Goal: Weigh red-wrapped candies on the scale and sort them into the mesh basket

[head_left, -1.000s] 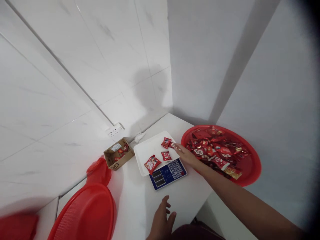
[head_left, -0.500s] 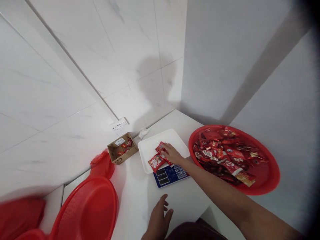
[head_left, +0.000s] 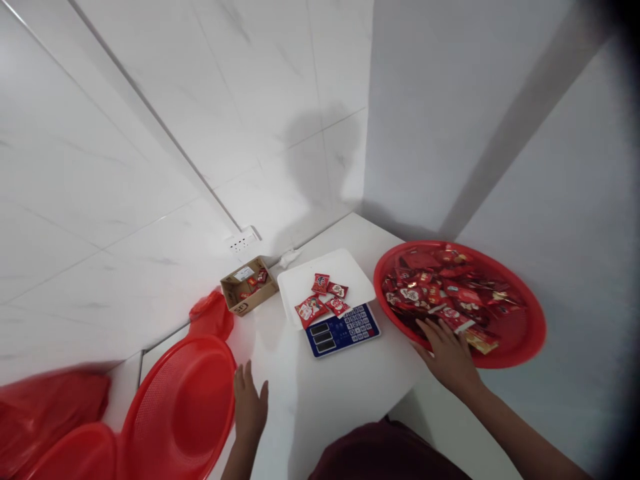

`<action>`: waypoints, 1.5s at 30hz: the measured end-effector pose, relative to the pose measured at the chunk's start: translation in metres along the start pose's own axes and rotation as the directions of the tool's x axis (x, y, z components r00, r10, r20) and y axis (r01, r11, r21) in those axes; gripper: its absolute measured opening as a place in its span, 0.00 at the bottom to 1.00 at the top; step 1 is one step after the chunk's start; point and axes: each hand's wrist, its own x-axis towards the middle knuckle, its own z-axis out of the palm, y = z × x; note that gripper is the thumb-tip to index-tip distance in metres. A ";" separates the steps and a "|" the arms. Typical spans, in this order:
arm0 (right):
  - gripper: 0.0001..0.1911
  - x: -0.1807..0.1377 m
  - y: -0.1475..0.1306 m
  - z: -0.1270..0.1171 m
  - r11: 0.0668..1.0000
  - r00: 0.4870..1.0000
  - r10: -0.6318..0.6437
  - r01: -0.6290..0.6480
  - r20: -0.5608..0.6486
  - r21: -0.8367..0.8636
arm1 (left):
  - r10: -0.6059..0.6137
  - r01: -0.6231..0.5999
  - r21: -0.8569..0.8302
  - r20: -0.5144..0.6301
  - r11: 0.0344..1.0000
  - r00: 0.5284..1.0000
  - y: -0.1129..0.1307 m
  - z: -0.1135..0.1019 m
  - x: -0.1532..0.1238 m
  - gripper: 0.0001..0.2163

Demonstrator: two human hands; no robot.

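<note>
My right hand [head_left: 449, 355] reaches over the near rim of a round red basket [head_left: 537, 320] heaped with red snack packets [head_left: 417, 297]. Its fingers are spread and rest at the packets' near edge; nothing shows in its grip. Several red packets [head_left: 311, 309] lie apart from each other on the white tray [head_left: 295, 283] of a blue digital scale [head_left: 345, 331]. To the left, my left hand [head_left: 251, 405] is open, fingers stretched, beside the right rim of another red basket [head_left: 181, 393]. Whether it touches that rim I cannot tell.
A small cardboard box [head_left: 249, 288] with a few red packets stands by the wall below a power socket [head_left: 243, 241]. Red plastic bags [head_left: 213, 317] and part of another red basket [head_left: 75, 457] are at the left. Walls meet behind the white table [head_left: 280, 373].
My right hand has left the packets on the scale tray and moved right to the filled basket. My left hand has moved left toward the other red basket.
</note>
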 end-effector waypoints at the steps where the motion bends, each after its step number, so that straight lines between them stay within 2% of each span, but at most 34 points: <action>1: 0.28 -0.005 0.001 0.000 1.000 1.000 0.020 -0.020 0.004 -0.016 | 0.005 -0.005 0.029 -0.008 1.000 1.000 -0.005 -0.001 0.001 0.24; 8: 0.26 -0.018 -0.011 -0.003 0.997 0.997 0.075 -0.074 0.036 -0.024 | 0.000 0.013 0.196 -0.065 0.980 0.998 -0.001 -0.013 -0.004 0.23; 13: 0.26 -0.028 -0.014 -0.001 0.995 0.997 0.066 -0.064 0.033 -0.073 | -0.134 0.156 0.278 -0.095 0.948 0.986 -0.007 -0.023 -0.014 0.23; 17: 0.26 -0.031 -0.017 -0.003 0.995 0.995 0.092 -0.090 0.027 -0.052 | -0.215 0.209 0.225 0.004 0.952 0.977 -0.022 -0.024 -0.019 0.25; 19: 0.26 -0.032 -0.020 -0.004 0.993 0.993 0.110 -0.108 0.035 -0.048 | -0.189 0.179 0.161 0.048 0.971 0.981 -0.028 -0.022 -0.017 0.25; 22: 0.27 -0.034 -0.023 -0.004 0.990 0.990 0.132 -0.129 0.040 -0.061 | -0.148 0.145 0.062 0.047 0.987 0.988 -0.030 -0.018 -0.014 0.23; 27: 0.28 -0.041 -0.034 -0.005 0.978 0.980 0.194 -0.191 0.038 -0.083 | -0.023 0.036 -0.120 0.109 0.992 0.994 -0.014 -0.015 -0.023 0.19; 32: 0.26 -0.055 -0.051 -0.002 0.966 0.967 0.254 -0.252 0.023 -0.054 | 0.098 -0.029 -0.258 0.259 0.966 0.961 0.006 -0.014 -0.050 0.25; 36: 0.24 -0.062 -0.069 0.006 0.969 0.979 0.204 -0.204 0.013 0.140 | 0.205 -0.044 -0.421 0.346 0.906 0.915 0.009 -0.012 -0.069 0.28; 39: 0.25 -0.056 -0.093 0.006 0.888 0.975 0.203 -0.221 0.088 0.403 | 0.298 -0.089 -0.476 0.384 0.875 0.874 0.008 -0.011 -0.076 0.29; 42: 0.25 -0.035 -0.125 0.000 0.666 0.932 0.258 -0.363 0.255 0.652 | 0.365 -0.132 -0.484 0.427 0.865 0.827 0.005 -0.008 -0.077 0.32; 44: 0.26 -0.016 -0.146 -0.005 0.509 0.894 0.276 -0.448 0.353 0.736 | 0.364 -0.128 -0.477 0.445 0.870 0.818 0.001 -0.002 -0.075 0.34; 45: 0.26 -0.006 -0.155 -0.006 0.459 0.881 0.279 -0.472 0.382 0.753 | 0.348 -0.119 -0.462 0.450 0.879 0.822 -0.002 0.003 -0.074 0.34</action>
